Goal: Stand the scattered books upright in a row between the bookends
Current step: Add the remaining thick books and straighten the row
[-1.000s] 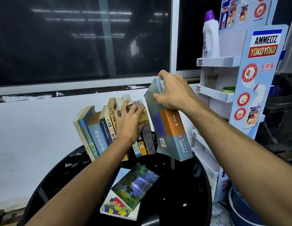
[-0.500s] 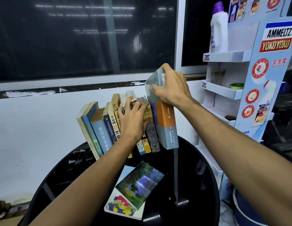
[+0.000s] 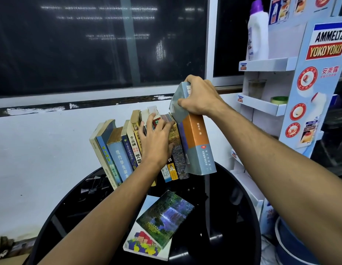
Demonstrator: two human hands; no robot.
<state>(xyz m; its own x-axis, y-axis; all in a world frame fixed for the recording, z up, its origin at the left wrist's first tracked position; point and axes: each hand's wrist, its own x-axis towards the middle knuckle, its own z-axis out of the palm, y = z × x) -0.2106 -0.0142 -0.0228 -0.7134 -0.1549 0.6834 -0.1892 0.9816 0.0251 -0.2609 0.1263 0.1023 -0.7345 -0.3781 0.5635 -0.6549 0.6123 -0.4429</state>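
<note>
A row of several books [image 3: 116, 150] stands leaning left on the round black table [image 3: 233, 217]. My left hand [image 3: 156, 142] presses flat against the spines in the middle of the row, fingers spread. My right hand [image 3: 200, 98] grips the top of a thick grey-and-orange book [image 3: 197, 144], which stands at the right end of the row against its neighbours. Two books lie flat near the front: a forest-cover book [image 3: 166, 215] on top of a white book with colourful shapes [image 3: 143, 243]. A thin dark upright piece [image 3: 207, 188], maybe a bookend, shows below the thick book.
A white and blue cardboard display rack [image 3: 271, 66] stands close on the right, holding a white bottle with a purple cap [image 3: 257, 29]. A white wall and dark window lie behind the row. A blue bucket [image 3: 292, 245] sits on the floor at the right.
My right hand has swung the thick grey-and-orange book from a tilted position in the air leftward and upright against the right end of the row. The left hand stayed on the spines.
</note>
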